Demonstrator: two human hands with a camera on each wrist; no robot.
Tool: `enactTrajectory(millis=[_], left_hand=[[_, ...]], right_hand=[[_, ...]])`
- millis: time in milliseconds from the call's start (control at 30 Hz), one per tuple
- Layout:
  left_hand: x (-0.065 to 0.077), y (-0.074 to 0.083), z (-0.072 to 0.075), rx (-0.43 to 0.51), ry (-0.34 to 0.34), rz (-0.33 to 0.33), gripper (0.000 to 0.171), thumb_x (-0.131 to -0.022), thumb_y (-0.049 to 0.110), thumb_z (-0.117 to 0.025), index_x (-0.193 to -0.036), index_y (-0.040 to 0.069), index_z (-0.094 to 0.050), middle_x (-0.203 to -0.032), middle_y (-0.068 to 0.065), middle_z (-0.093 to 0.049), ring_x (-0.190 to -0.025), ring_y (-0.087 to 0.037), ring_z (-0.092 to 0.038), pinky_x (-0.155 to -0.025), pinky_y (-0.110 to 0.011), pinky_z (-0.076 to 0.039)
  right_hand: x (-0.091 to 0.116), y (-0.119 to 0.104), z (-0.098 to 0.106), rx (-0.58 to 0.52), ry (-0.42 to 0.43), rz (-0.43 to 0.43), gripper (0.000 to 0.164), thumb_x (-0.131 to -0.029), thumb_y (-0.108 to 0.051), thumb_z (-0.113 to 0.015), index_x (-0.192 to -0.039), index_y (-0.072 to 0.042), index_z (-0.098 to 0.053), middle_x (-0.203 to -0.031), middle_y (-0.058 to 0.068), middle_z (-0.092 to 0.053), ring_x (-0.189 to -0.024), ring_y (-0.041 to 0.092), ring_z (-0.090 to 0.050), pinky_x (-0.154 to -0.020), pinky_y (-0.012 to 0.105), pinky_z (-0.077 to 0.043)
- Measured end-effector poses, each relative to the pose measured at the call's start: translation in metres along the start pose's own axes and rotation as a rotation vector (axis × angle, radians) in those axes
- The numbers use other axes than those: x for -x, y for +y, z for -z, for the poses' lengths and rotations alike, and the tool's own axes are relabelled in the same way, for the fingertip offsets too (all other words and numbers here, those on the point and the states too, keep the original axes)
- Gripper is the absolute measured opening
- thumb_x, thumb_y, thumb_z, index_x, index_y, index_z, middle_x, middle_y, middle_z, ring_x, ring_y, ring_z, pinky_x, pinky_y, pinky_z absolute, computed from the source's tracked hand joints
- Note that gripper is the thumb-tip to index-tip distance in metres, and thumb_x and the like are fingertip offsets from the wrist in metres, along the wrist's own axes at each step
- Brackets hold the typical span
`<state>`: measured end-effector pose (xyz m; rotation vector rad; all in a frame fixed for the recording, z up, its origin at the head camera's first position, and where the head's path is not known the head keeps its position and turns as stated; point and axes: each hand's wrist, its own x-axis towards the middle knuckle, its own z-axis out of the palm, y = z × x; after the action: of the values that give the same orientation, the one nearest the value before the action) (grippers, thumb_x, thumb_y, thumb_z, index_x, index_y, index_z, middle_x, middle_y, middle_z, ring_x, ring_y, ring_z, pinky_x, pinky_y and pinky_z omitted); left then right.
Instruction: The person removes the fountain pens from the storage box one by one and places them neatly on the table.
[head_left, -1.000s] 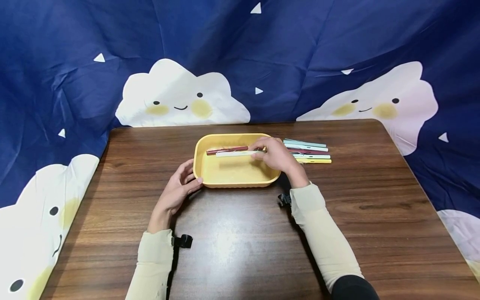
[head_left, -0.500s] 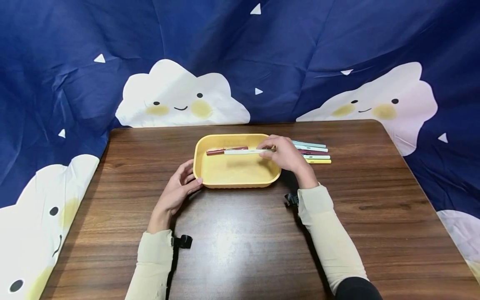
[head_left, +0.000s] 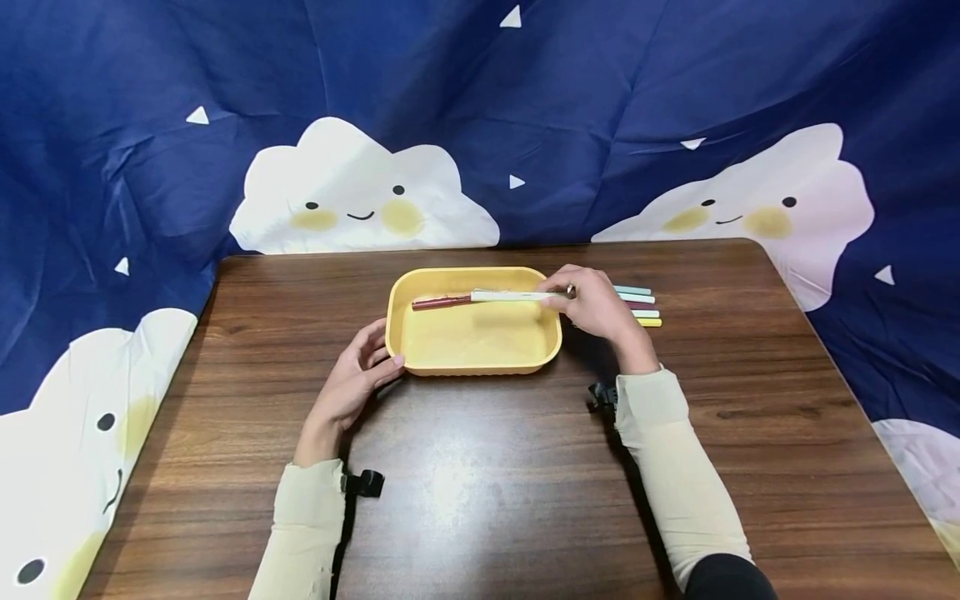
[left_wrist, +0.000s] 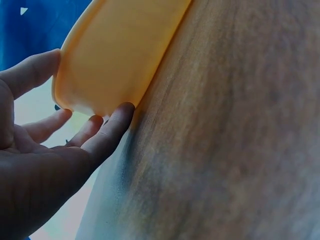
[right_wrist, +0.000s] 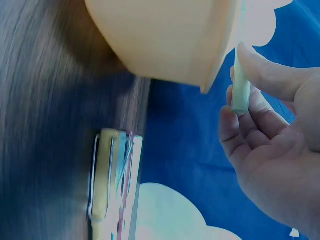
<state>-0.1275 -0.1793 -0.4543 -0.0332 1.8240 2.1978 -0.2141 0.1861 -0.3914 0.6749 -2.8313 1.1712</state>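
A yellow rectangular tray (head_left: 465, 369) stands at the back middle of the table. My left hand (head_left: 351, 385) holds its left end, thumb at the front corner and the other fingers spread along the end wall; in the left wrist view, the fingertips touch the tray wall. Inside the tray lies a dark red pen (head_left: 441, 302). Between thumb and fingers, my right hand (head_left: 596, 307) pinches a pale whitish pen (head_left: 510, 296) near its right end, over the tray's right rim. That pen overlaps the red one in the head view, and its end (right_wrist: 241, 95) faces the right wrist camera.
Several pens (head_left: 647, 305) in teal, white, dark red and yellow lie side by side right of the tray, partly behind my right hand. Their wire clips show in the right wrist view. A dark blue curtain (head_left: 555, 100) with clouds hangs behind the wooden table (head_left: 480, 467).
My right hand has moved right with the pale pen, from inside the tray to its right rim, covering more of the pens there. The left hand and tray have stayed put.
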Motion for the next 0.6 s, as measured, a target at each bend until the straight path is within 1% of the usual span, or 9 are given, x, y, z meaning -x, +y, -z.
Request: enactTrajectory(millis=[133,333,600], left_hand=[[0.000,0.000,0.000,0.000,-0.002,-0.002,0.072,-0.096,-0.007,-0.062,-0.158,0.004,-0.026,-0.153,-0.024,-0.035,-0.135,-0.038,-0.042,-0.094,-0.030,-0.055],[0.001,0.000,0.000,0.013,-0.003,0.001,0.072,-0.096,-0.008,-0.061,-0.158,0.004,-0.026,-0.153,-0.024,-0.035,-0.133,-0.036,-0.044,-0.094,-0.030,-0.055],[0.000,-0.001,0.000,0.022,0.001,0.003,0.072,-0.096,-0.008,-0.061,-0.158,0.004,-0.026,-0.153,-0.024,-0.035,-0.133,-0.036,-0.044,-0.095,-0.031,-0.055]], right_hand=[[0.003,0.005,0.006,0.017,0.005,-0.007,0.011,-0.090,-0.007,-0.077,-0.101,-0.005,-0.079,-0.098,0.009,-0.071,-0.078,0.023,-0.057,-0.071,0.035,-0.047],[0.005,0.013,0.015,0.048,0.009,-0.021,0.008,-0.090,-0.008,-0.078,-0.097,-0.007,-0.079,-0.093,0.007,-0.070,-0.081,0.023,-0.056,-0.073,0.036,-0.045],[0.011,0.021,0.023,0.069,0.044,-0.011,0.009,-0.086,-0.001,-0.079,-0.094,-0.005,-0.077,-0.089,0.010,-0.069,-0.078,0.023,-0.056,-0.071,0.034,-0.043]])
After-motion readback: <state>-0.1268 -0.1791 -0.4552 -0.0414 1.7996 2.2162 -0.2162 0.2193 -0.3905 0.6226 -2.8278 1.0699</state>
